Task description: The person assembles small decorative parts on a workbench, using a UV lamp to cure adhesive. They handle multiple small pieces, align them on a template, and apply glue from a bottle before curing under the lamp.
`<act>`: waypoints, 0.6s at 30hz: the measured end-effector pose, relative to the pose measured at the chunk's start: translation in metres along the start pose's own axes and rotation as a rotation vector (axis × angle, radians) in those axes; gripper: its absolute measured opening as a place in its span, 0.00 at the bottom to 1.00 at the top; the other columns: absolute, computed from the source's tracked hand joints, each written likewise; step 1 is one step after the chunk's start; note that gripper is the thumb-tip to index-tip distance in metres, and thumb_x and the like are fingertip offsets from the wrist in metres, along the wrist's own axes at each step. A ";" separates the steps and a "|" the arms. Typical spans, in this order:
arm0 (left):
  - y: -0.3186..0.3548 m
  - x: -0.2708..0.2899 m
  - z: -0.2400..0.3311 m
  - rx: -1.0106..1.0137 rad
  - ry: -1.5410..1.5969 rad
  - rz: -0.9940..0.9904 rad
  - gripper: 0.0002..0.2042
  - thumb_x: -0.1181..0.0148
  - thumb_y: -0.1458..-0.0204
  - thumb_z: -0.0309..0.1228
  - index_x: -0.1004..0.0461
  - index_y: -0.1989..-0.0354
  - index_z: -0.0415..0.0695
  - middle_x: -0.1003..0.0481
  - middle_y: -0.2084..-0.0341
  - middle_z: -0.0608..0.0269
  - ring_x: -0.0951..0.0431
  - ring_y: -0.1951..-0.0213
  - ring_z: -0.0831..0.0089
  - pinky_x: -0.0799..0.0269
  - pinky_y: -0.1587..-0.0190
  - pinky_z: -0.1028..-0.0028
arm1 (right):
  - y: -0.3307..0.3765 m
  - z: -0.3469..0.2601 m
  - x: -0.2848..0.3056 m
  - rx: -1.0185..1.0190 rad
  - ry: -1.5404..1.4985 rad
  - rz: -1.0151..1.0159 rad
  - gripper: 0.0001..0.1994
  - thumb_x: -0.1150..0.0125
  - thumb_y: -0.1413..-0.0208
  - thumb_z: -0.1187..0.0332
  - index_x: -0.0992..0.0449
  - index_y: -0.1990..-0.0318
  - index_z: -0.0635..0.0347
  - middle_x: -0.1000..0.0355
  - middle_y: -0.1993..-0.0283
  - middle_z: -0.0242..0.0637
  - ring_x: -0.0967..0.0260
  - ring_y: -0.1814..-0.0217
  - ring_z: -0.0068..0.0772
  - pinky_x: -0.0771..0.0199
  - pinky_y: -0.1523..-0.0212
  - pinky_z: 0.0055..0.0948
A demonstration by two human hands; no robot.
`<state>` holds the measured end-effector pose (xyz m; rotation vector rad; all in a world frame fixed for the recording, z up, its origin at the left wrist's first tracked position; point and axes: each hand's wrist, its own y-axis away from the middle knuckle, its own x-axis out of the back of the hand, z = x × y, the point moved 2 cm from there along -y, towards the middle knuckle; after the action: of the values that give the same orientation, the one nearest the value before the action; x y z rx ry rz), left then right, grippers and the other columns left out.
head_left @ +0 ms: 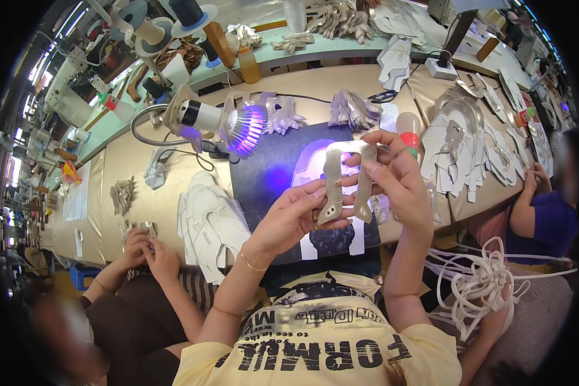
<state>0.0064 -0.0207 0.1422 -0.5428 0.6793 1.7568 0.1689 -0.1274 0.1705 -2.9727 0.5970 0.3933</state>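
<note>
A beige U-shaped piece is being held above a dark mat, its bend being turned to 12 o'clock and its two holed feet to 6. Its left leg is being clamped low down by the grip of the left hand, and its right leg, near the upper corner, by that of the right hand. With the piece taken as the clock's centre, the room for moving is being bounded at 10 o'clock by a lit lamp, at 12 by a bundle of cut pieces, at 2 by a bottle with a red cap, and between 8 and 9 by a stack of white pieces. The near edge of the tan worktop is being crossed by both forearms. A purple glow is being cast on the mat. Beyond, toward 11, thread spools are being carried by a pale green worktop. Places at 8 and 3 o'clock are being occupied by co-workers, a small piece being handled by the one at 8.
</note>
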 end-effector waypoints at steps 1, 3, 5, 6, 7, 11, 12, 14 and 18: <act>0.001 0.000 0.000 0.007 0.006 0.010 0.23 0.57 0.34 0.33 0.42 0.36 0.30 0.26 0.49 0.45 0.21 0.51 0.59 0.22 0.45 0.61 | 0.000 0.000 0.000 -0.004 -0.001 -0.003 0.18 0.51 0.36 0.74 0.41 0.40 0.62 0.28 0.51 0.46 0.22 0.55 0.37 0.17 0.61 0.31; 0.001 0.000 0.002 0.011 0.018 0.022 0.23 0.57 0.34 0.32 0.42 0.36 0.30 0.26 0.49 0.44 0.21 0.50 0.59 0.23 0.45 0.61 | -0.002 0.001 -0.001 0.000 -0.013 0.000 0.18 0.51 0.36 0.74 0.41 0.40 0.62 0.28 0.51 0.46 0.22 0.55 0.36 0.17 0.60 0.31; 0.002 -0.001 0.004 0.013 0.002 0.029 0.23 0.56 0.35 0.31 0.42 0.35 0.30 0.26 0.49 0.44 0.21 0.50 0.59 0.23 0.45 0.62 | -0.003 0.001 -0.001 0.019 0.032 0.003 0.18 0.50 0.36 0.72 0.41 0.40 0.60 0.27 0.51 0.48 0.21 0.55 0.39 0.17 0.61 0.32; 0.002 -0.002 0.004 0.015 -0.006 0.032 0.23 0.55 0.35 0.31 0.42 0.35 0.30 0.26 0.49 0.44 0.21 0.50 0.59 0.23 0.45 0.62 | -0.004 0.002 -0.001 0.030 0.052 0.006 0.18 0.50 0.36 0.71 0.41 0.40 0.60 0.26 0.51 0.48 0.21 0.56 0.40 0.17 0.61 0.32; 0.002 -0.002 0.005 0.013 -0.016 0.033 0.23 0.54 0.35 0.31 0.42 0.35 0.31 0.26 0.49 0.44 0.21 0.50 0.60 0.23 0.45 0.62 | -0.005 0.002 -0.001 0.025 0.041 0.008 0.18 0.49 0.36 0.71 0.41 0.40 0.60 0.26 0.51 0.48 0.21 0.56 0.39 0.17 0.61 0.31; 0.001 0.001 0.005 -0.019 -0.096 0.049 0.24 0.50 0.36 0.30 0.43 0.34 0.33 0.26 0.48 0.45 0.21 0.50 0.62 0.23 0.45 0.64 | -0.010 0.004 -0.001 0.080 0.055 0.004 0.22 0.45 0.39 0.72 0.42 0.38 0.61 0.25 0.54 0.45 0.22 0.57 0.33 0.21 0.61 0.25; 0.000 0.003 0.005 -0.036 -0.127 0.054 0.25 0.49 0.36 0.30 0.44 0.34 0.33 0.26 0.48 0.45 0.21 0.50 0.62 0.23 0.45 0.64 | -0.013 0.005 0.000 0.114 0.074 -0.001 0.24 0.44 0.39 0.73 0.42 0.37 0.61 0.25 0.54 0.44 0.23 0.58 0.30 0.22 0.61 0.24; -0.001 0.007 0.005 -0.062 -0.155 0.050 0.26 0.47 0.38 0.29 0.45 0.33 0.35 0.25 0.50 0.45 0.20 0.51 0.64 0.22 0.47 0.67 | -0.017 0.010 0.004 0.090 0.118 0.034 0.27 0.40 0.40 0.72 0.43 0.35 0.61 0.27 0.61 0.34 0.28 0.64 0.21 0.26 0.64 0.20; -0.002 0.016 0.007 -0.177 -0.404 0.191 0.27 0.43 0.40 0.23 0.44 0.34 0.36 0.23 0.55 0.48 0.20 0.54 0.68 0.20 0.52 0.72 | -0.037 0.021 0.019 -0.083 0.327 -0.132 0.32 0.32 0.44 0.68 0.39 0.33 0.61 0.32 0.69 0.22 0.36 0.71 0.13 0.32 0.68 0.18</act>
<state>0.0037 -0.0047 0.1364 -0.2316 0.3002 2.0411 0.1954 -0.0978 0.1464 -3.1581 0.4130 -0.0833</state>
